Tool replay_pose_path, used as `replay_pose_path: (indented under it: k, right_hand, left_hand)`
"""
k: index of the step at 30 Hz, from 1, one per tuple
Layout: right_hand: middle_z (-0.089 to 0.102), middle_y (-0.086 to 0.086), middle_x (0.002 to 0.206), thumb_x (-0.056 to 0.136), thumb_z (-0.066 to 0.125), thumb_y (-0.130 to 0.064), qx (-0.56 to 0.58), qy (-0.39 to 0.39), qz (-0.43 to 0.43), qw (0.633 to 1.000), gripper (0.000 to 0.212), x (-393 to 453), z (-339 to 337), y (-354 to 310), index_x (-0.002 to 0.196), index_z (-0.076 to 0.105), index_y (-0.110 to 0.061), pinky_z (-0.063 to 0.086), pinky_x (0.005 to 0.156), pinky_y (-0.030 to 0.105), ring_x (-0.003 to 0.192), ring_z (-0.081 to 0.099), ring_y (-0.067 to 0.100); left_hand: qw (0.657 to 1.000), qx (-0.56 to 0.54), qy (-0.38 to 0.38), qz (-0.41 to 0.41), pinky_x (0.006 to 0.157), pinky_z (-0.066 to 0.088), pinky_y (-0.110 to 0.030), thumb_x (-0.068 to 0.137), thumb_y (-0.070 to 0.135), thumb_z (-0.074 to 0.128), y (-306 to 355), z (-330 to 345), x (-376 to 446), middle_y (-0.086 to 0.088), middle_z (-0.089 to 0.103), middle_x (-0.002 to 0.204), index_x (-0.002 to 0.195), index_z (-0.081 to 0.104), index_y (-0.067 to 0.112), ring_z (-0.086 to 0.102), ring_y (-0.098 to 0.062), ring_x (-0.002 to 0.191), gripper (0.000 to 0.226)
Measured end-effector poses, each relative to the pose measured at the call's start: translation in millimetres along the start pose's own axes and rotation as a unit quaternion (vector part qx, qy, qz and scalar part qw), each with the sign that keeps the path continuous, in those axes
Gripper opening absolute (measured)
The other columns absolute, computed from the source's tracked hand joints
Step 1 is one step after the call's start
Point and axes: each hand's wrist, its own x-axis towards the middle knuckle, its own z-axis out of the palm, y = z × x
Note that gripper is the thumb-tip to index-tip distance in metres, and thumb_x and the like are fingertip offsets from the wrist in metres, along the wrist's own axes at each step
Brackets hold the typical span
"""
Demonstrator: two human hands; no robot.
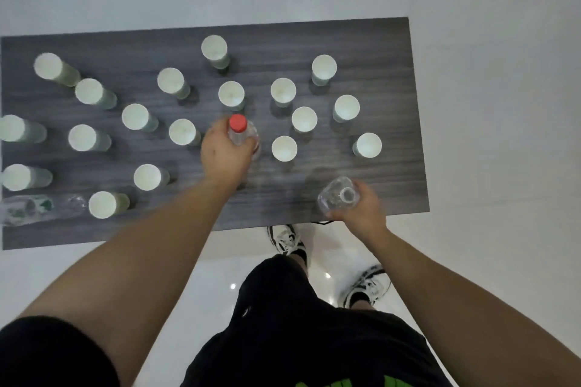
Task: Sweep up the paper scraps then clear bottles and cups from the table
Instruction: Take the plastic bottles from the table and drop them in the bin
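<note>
Several white paper cups stand upright all over the dark grey wooden table (393,41); the nearest to my hands is one cup (284,148). My left hand (224,155) is wrapped around a clear plastic bottle with a red cap (239,129) standing at the table's middle. My right hand (361,206) holds a clear uncapped bottle (338,196) over the near right edge. A third clear bottle with a green label (28,209) lies on its side at the near left. No paper scraps are visible.
The table stands on a glossy white floor (487,135). My two feet in black and white sneakers (287,240) are at the table's near edge. Cups crowd the left half; a bare strip runs along the near right edge.
</note>
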Motion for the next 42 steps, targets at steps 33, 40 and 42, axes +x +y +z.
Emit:
replay_pose_path:
  k: [33, 40, 42]
  right_hand:
    - [0.062, -0.003, 0.113, 0.063, 0.090, -0.029, 0.476, 0.522, 0.255, 0.661, 0.070, -343.7, -351.8, 570.7, 0.122, 0.052, -0.026, 0.050, 0.080, 0.034, 0.102, 0.060, 0.023]
    - [0.063, -0.002, 0.113, 0.062, 0.091, -0.029, 0.513, 0.560, 0.338, 0.556, 0.074, -367.7, -368.6, 684.7, 0.125, 0.052, -0.023, 0.051, 0.087, 0.038, 0.104, 0.060, 0.025]
    - [0.063, -0.002, 0.108, 0.061, 0.091, -0.029, 0.518, 0.565, 0.349, 0.540, 0.070, -361.8, -393.8, 720.5, 0.120, 0.053, -0.024, 0.050, 0.082, 0.036, 0.101, 0.061, 0.024]
  left_hand:
    - [0.608, 0.131, -0.538, 0.569, 0.088, 0.048, -0.035, 0.074, 0.040, 0.072, 346.7, 467.2, -697.9, 0.008, 0.060, 0.113, 0.122, 0.056, 0.034, 0.056, -0.015, 0.103, 0.050]
    - [0.482, 0.151, -0.603, 0.617, 0.087, 0.046, -0.035, 0.074, 0.040, 0.073, 347.2, 568.1, -838.3, 0.006, 0.061, 0.111, 0.119, 0.056, 0.033, 0.055, -0.017, 0.101, 0.048]
    - [0.457, 0.161, -0.616, 0.621, 0.088, 0.046, -0.035, 0.074, 0.041, 0.072, 353.4, 606.6, -866.3, 0.006, 0.061, 0.112, 0.119, 0.056, 0.032, 0.055, -0.017, 0.102, 0.048]
